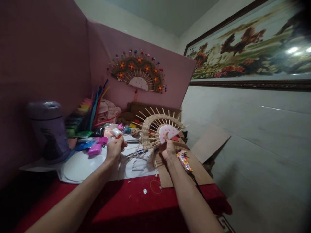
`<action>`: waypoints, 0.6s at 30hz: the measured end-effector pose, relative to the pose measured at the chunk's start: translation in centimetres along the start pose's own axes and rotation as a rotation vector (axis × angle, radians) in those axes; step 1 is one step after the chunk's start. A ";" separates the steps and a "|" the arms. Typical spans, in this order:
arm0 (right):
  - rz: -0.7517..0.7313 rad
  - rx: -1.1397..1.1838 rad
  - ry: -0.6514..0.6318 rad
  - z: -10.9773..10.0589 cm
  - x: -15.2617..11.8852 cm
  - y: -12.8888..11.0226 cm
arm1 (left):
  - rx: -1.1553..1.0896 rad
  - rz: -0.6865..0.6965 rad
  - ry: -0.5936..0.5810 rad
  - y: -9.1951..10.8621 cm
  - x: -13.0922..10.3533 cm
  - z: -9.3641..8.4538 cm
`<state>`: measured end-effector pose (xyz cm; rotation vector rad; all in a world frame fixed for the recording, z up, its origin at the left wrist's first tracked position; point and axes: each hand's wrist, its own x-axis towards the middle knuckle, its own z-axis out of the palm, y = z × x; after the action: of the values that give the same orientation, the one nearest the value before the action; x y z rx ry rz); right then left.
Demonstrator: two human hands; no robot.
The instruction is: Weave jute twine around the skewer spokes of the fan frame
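- The fan hangs over the back left corner of the cardboard, on the right side of the table. The right hand has it by one end: the thumb lies on the front of the spotted half-round centre, the fingers mostly hidden behind. With the grip so far to one side, the woven arch could tip or twist if the thumb eases.
- The left hand is above the white paper, apart from the fan, fingers drawn in together; whether they pinch a strand I cannot tell. If they do, a hard pull could bend the slim sticks or drag the weave out of line.
- Loose strands hang below the fan towards the paper; they could tangle with the clutter there.
- The glue gun lies on the cardboard, just right of the right wrist. If it is hot, which I cannot tell, a careless turn could mean a burn.
- Its cord runs across the cardboard's front edge, beside the forearm; a snag could pull the gun along.
- A small gem lies near the paper's front edge, where a sleeve or forearm could sweep it off.
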<state>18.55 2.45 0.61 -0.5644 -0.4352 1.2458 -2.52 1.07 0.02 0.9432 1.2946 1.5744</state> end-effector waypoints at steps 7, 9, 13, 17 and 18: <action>0.127 -0.180 -0.165 -0.2 0.9 1.4 | -0.400 -0.358 -0.005 1.1 1.1 -1.2; 0.179 -0.225 -0.234 0.2 1.4 1.6 | -0.456 -0.392 -0.061 1.1 1.8 -1.7; 0.236 -0.328 -0.320 1.0 2.4 1.8 | -0.526 -0.447 -0.194 1.1 2.7 -2.3; 0.300 -0.459 -0.357 1.6 3.1 2.3 | -0.487 -0.455 -0.137 1.3 2.6 -2.3; 0.310 -0.492 -0.362 1.7 3.3 2.4 | -0.458 -0.452 -0.104 1.4 2.5 -2.3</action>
<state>16.54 6.40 0.47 -0.8476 -1.0048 1.5545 -5.69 2.56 1.03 0.4029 0.9320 1.3567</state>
